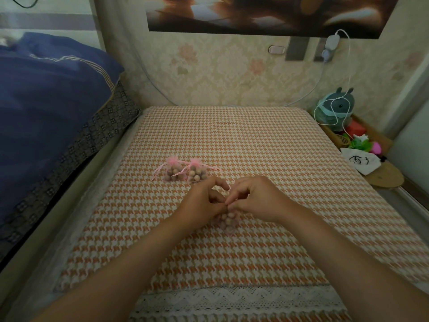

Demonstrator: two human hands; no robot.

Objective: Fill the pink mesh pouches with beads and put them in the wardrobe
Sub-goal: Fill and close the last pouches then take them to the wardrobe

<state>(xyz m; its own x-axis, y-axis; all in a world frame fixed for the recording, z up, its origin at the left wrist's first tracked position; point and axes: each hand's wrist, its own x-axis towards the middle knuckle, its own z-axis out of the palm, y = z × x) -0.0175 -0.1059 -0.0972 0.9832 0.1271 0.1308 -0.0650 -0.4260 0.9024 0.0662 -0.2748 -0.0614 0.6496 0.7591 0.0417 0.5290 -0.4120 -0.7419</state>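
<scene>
At the middle of the bench [255, 140], curled fingers [236, 194] of the right hand [257, 201] and left hand [202, 201] pinch the neck of a bead-filled pink mesh pouch [226, 220] resting on the houndstooth cloth [290, 228]. Just beyond the left hand, two tied pouches [173, 174] lie side by side. A blue quilt [46, 101] lies far left.

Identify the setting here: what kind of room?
Probably a home bedroom: a blue quilt heaped at left, floral wallpaper, and a plush toy beside the houndstooth-covered surface.
</scene>
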